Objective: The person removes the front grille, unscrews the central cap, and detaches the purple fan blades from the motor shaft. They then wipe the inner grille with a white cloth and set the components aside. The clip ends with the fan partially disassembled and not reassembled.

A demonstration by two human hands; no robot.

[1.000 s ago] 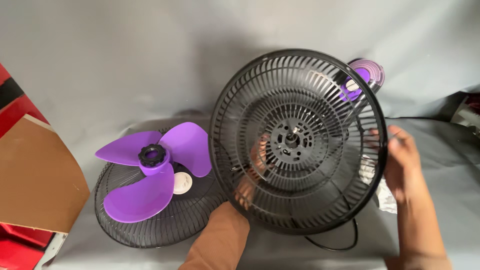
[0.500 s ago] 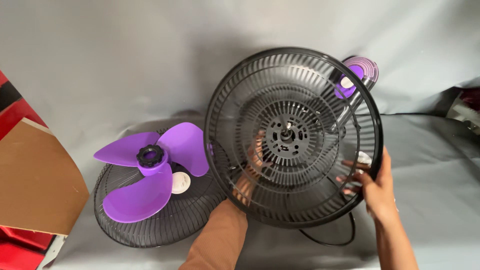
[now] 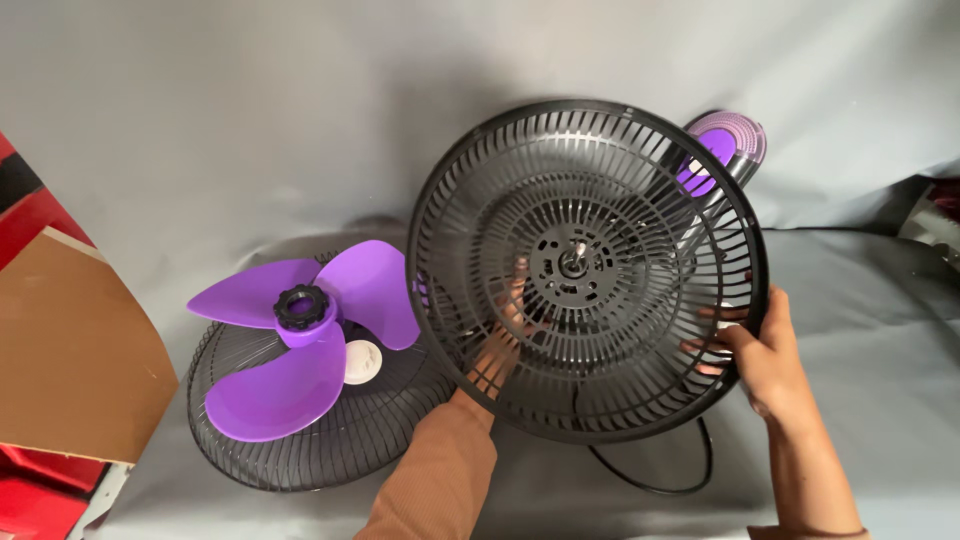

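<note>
A round black rear fan guard (image 3: 600, 180) stands tilted in the middle, with the motor shaft (image 3: 575, 262) at its hub. My right hand (image 3: 765, 350) grips the guard's right rim, fingers curled through the ribs. My left hand (image 3: 500, 345) reaches behind the guard and shows through the ribs, holding the fan body there. The fan's purple base (image 3: 728, 140) sticks out at the upper right.
A purple three-blade propeller (image 3: 300, 335) with a black nut lies on a black wire front guard (image 3: 330, 455) at the left. A brown and red cardboard box (image 3: 70, 350) is at the far left. A black cable (image 3: 650, 480) loops under the fan. Grey cloth (image 3: 250, 120) covers everything.
My right hand moved in from the right and took hold of the guard's right rim. The guard tilted and shifted slightly. My left hand stayed behind it.
</note>
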